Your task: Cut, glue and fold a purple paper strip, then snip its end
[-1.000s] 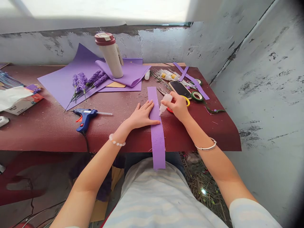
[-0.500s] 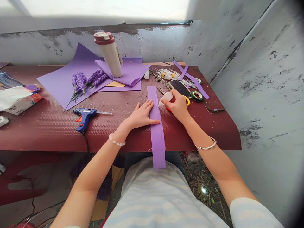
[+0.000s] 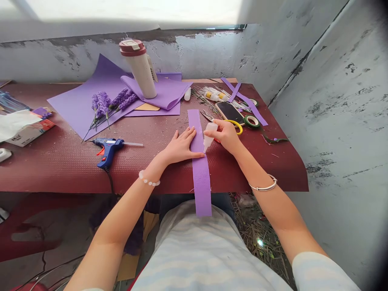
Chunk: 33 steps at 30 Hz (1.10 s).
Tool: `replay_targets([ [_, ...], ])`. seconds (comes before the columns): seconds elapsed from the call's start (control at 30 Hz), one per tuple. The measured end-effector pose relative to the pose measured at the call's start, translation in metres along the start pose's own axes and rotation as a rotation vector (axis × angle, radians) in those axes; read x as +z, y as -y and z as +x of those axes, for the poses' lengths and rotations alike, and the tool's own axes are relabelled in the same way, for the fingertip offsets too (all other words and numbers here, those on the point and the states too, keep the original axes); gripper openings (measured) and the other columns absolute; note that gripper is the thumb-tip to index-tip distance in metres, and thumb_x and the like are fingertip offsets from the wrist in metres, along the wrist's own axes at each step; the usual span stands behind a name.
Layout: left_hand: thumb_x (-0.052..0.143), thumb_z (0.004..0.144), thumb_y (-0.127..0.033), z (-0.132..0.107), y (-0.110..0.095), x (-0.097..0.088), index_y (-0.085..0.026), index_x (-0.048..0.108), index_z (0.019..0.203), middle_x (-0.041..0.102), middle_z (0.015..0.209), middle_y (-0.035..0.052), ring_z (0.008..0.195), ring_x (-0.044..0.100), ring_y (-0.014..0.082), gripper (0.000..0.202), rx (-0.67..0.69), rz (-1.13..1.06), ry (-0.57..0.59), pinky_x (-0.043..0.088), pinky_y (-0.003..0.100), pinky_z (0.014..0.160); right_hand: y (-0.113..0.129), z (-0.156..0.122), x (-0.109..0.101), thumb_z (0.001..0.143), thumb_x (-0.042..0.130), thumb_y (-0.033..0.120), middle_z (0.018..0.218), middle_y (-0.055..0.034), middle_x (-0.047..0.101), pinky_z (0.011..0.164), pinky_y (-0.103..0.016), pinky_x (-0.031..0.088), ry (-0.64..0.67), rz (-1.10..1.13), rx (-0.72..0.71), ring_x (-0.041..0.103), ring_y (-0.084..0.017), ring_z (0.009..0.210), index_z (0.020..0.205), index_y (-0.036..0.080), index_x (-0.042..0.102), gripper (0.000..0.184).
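A long purple paper strip point(image 3: 201, 178) lies on the dark red table, its near end hanging over the front edge toward my lap. My left hand point(image 3: 181, 146) rests flat on it, fingers spread and thumb across the strip. In my right hand point(image 3: 226, 135) is a small white glue bottle point(image 3: 209, 135), tipped nozzle-down. The nozzle is at the strip's right edge, close to my left thumb; whether it touches the paper I cannot tell. Scissors point(image 3: 235, 126) with yellow and red handles lie partly hidden behind my right hand.
Left of my hands lies a blue glue gun point(image 3: 109, 151). Behind it are lavender sprigs point(image 3: 104, 103), purple sheets point(image 3: 79, 95) and a tall cup point(image 3: 141, 72). A phone point(image 3: 229, 112), green tape point(image 3: 251, 121), glue bottles point(image 3: 214, 96) and wire stems are at the back right.
My right hand has brought the glue bottle nearer to me along the strip's right edge and tilted it more upright, nozzle down. My left hand and the strip stay put.
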<state>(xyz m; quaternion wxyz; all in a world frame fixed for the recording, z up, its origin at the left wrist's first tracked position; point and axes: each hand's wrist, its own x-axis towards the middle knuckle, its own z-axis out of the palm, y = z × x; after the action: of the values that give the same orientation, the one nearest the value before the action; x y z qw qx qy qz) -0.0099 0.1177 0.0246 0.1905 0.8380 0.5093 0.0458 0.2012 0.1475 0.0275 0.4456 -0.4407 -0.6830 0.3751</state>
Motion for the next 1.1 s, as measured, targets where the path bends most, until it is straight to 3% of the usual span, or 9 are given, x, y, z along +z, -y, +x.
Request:
replay_targets([
  [0.4, 0.054, 0.089, -0.074, 0.0, 0.001, 0.0, -0.015, 0.018, 0.168, 0.01, 0.177, 0.0144, 0.166, 0.006, 0.0314, 0.106, 0.009, -0.002, -0.006, 0.0, 0.059, 0.132, 0.002, 0.002, 0.001, 0.075, 0.081, 0.037, 0.066, 0.006, 0.049, 0.066, -0.034, 0.037, -0.23, -0.171, -0.101, 0.044, -0.017, 0.065, 0.069, 0.026, 0.042, 0.041],
  [0.63, 0.056, 0.089, -0.073, 0.001, 0.0, 0.001, -0.018, 0.019, 0.168, 0.011, 0.177, 0.0143, 0.166, 0.007, 0.0324, 0.103, 0.013, -0.012, -0.007, 0.001, 0.061, 0.132, 0.001, 0.001, -0.002, 0.071, 0.081, 0.045, 0.057, 0.0065, 0.043, 0.054, -0.03, 0.03, -0.112, 0.021, 0.027, 0.038, -0.014, 0.056, 0.065, 0.026, 0.043, 0.043],
  [0.77, 0.06, 0.089, -0.071, 0.0, 0.0, -0.004, -0.016, 0.017, 0.168, 0.009, 0.177, 0.0155, 0.166, 0.005, 0.0326, 0.106, 0.011, -0.029, -0.004, 0.001, 0.062, 0.131, 0.003, -0.004, -0.005, 0.068, 0.084, 0.058, 0.06, 0.0051, 0.052, 0.051, -0.03, 0.035, -0.219, 0.133, 0.075, 0.043, -0.013, 0.053, 0.07, 0.026, 0.049, 0.048],
  [0.93, 0.06, 0.097, -0.051, -0.029, -0.014, -0.01, -0.017, 0.024, 0.166, 0.014, 0.177, 0.0143, 0.166, 0.007, 0.0302, 0.085, 0.044, -0.042, -0.152, 0.011, 0.058, 0.133, 0.01, -0.026, -0.009, 0.064, 0.088, 0.064, 0.076, 0.0001, 0.067, 0.062, -0.034, 0.054, -0.311, 0.294, 0.125, 0.062, -0.018, 0.064, 0.08, 0.025, 0.058, 0.052],
  [1.03, 0.053, 0.103, -0.043, -0.054, -0.033, 0.0, -0.016, 0.034, 0.163, 0.032, 0.172, 0.0145, 0.164, 0.021, 0.0288, 0.068, 0.042, 0.021, -0.17, 0.02, 0.056, 0.132, 0.011, -0.04, -0.01, 0.063, 0.091, 0.063, 0.088, -0.0022, 0.072, 0.068, -0.035, 0.059, -0.265, 0.359, 0.166, 0.069, -0.021, 0.078, 0.089, 0.025, 0.063, 0.053],
  [1.1, 0.05, 0.105, -0.045, -0.064, -0.044, 0.011, -0.014, 0.035, 0.163, 0.035, 0.171, 0.0153, 0.162, 0.026, 0.0281, 0.067, 0.049, 0.058, -0.153, 0.023, 0.054, 0.132, 0.009, -0.047, -0.008, 0.063, 0.091, 0.061, 0.095, -0.0026, 0.074, 0.071, -0.035, 0.06, -0.263, 0.39, 0.17, 0.071, -0.021, 0.081, 0.094, 0.026, 0.063, 0.055],
])
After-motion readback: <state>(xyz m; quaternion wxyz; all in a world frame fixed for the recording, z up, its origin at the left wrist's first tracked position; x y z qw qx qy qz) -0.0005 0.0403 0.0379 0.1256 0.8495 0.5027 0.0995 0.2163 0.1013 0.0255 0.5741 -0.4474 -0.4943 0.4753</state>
